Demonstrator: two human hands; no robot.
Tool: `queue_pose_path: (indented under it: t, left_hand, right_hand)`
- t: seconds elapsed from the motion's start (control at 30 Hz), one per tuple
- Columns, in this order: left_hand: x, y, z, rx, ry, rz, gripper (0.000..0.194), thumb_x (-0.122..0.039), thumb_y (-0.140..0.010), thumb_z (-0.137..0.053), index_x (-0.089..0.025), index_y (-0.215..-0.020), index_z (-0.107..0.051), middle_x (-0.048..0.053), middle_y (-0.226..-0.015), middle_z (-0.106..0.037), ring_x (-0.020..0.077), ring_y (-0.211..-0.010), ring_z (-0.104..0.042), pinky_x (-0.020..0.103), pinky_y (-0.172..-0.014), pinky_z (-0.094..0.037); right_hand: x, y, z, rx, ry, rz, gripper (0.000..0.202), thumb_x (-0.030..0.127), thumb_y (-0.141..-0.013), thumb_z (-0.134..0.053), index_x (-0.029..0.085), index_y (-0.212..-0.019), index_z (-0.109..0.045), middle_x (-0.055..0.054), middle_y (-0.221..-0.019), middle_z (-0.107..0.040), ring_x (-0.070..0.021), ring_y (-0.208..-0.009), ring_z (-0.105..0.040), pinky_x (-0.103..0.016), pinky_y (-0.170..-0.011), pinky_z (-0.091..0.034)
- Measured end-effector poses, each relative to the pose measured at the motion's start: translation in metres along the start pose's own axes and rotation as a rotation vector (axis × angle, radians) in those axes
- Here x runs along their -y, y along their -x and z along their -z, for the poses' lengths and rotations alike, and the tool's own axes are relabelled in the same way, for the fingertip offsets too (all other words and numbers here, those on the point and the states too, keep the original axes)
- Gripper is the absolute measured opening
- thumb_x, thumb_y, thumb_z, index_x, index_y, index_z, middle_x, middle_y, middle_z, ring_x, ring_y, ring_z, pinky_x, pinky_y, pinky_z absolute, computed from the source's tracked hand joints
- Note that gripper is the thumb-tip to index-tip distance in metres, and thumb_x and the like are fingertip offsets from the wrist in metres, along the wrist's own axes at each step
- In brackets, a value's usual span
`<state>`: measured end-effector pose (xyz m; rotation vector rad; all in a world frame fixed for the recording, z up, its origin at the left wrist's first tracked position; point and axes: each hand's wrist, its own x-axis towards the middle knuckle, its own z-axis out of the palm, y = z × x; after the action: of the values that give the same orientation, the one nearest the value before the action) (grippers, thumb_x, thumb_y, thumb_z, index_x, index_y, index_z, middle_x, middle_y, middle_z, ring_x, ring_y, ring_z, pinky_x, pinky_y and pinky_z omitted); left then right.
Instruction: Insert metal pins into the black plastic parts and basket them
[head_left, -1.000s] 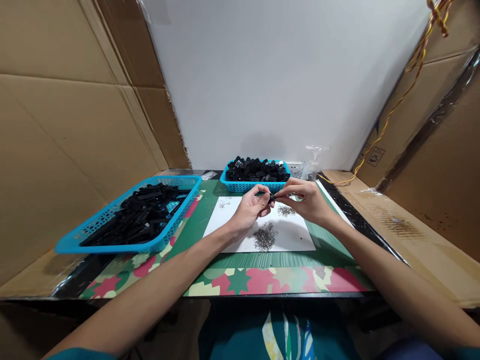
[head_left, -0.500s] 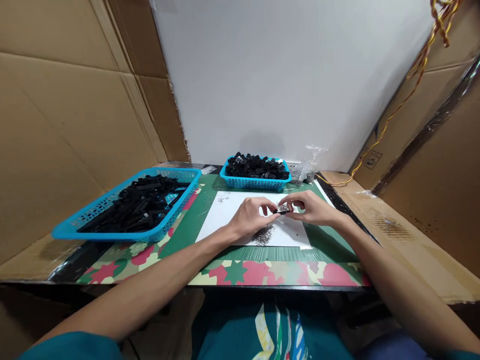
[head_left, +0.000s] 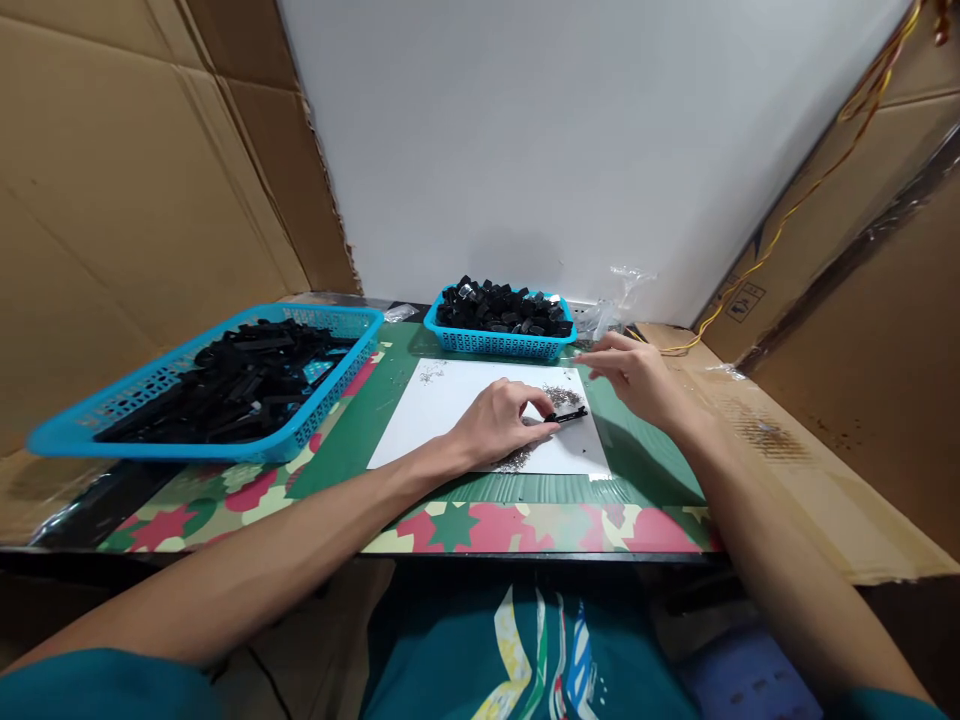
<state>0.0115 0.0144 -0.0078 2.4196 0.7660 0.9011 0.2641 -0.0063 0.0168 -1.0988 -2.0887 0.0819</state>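
Note:
Between the thumb and fingers of my left hand [head_left: 504, 425] is a small, narrow black plastic piece [head_left: 571, 415], held just over the white sheet [head_left: 442, 420]. My right hand [head_left: 630, 375] is raised off to the right, fingers stretched out, with nothing visible in it. Beyond the held piece lies a heap of tiny metal parts [head_left: 561, 397]. A second heap of tiny metal parts [head_left: 514, 460] is partly covered by my left hand and wrist. A few more are scattered at the sheet's far left corner.
At left, a large blue basket [head_left: 300, 440] holds long black plastic pieces. Behind the sheet, a smaller blue basket [head_left: 495, 345] is heaped with short black blocks, and clear plastic bags [head_left: 600, 318] lie beside it. Cardboard walls and a yellow twisted wire [head_left: 780, 225] stand at the sides.
My right hand has let go of the black piece and moved up and to the right, its fingers now apart. My left hand still holds the piece. The camera view has shifted slightly.

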Motion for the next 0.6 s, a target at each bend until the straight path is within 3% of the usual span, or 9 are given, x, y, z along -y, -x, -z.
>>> queue_pose_path:
  t: [0.07,0.17,0.27,0.43,0.6]
  left_hand:
    - [0.0,0.0,-0.001,-0.006,-0.014,-0.028,0.015,-0.034,-0.082,-0.081,-0.02,-0.086,-0.081,0.004,-0.083,-0.079,0.0169,-0.064,-0.059,0.034,-0.072,-0.047]
    - [0.002,0.0,-0.002,-0.01,-0.041,-0.058,0.012,-0.032,-0.083,-0.079,-0.02,-0.086,-0.08,0.003,-0.084,-0.079,0.0175,-0.066,-0.061,0.035,-0.075,-0.047]
    - [0.002,0.0,-0.002,0.006,-0.052,-0.06,0.011,-0.03,-0.084,-0.079,-0.02,-0.088,-0.079,0.002,-0.087,-0.08,0.0177,-0.068,-0.062,0.035,-0.077,-0.047]
    - [0.0,0.0,-0.002,0.009,-0.063,-0.063,0.007,-0.026,-0.084,-0.076,-0.02,-0.086,-0.079,0.003,-0.084,-0.079,0.0196,-0.072,-0.065,0.035,-0.077,-0.047]
    - [0.002,0.002,-0.004,-0.002,-0.092,-0.087,0.009,-0.025,-0.083,-0.075,-0.021,-0.088,-0.081,0.002,-0.081,-0.078,0.0193,-0.07,-0.064,0.037,-0.079,-0.049]
  right_hand:
    - [0.004,0.0,-0.001,-0.062,-0.134,-0.106,0.029,0.026,-0.105,-0.053,0.023,-0.105,-0.082,-0.006,-0.091,-0.073,-0.0168,-0.071,-0.074,-0.037,-0.07,-0.063]
    - [0.015,-0.001,-0.003,-0.094,-0.391,-0.237,0.021,0.035,-0.099,-0.066,0.021,-0.103,-0.081,-0.006,-0.085,-0.078,-0.0224,-0.077,-0.079,-0.043,-0.075,-0.067]
    - [0.024,-0.002,-0.001,-0.061,-0.572,-0.264,0.024,0.041,-0.096,-0.071,0.019,-0.101,-0.078,-0.008,-0.084,-0.079,-0.0239,-0.079,-0.079,-0.045,-0.077,-0.068]
    - [0.028,-0.003,-0.005,-0.002,-0.585,-0.259,0.032,0.049,-0.096,-0.072,0.018,-0.087,-0.069,-0.003,-0.072,-0.071,-0.0145,-0.057,-0.068,-0.033,-0.057,-0.061]
    - [0.029,0.0,-0.019,0.177,-0.606,-0.261,0.035,0.053,-0.101,-0.064,0.019,-0.094,-0.062,-0.003,-0.077,-0.07,-0.0151,-0.065,-0.07,-0.032,-0.064,-0.061]
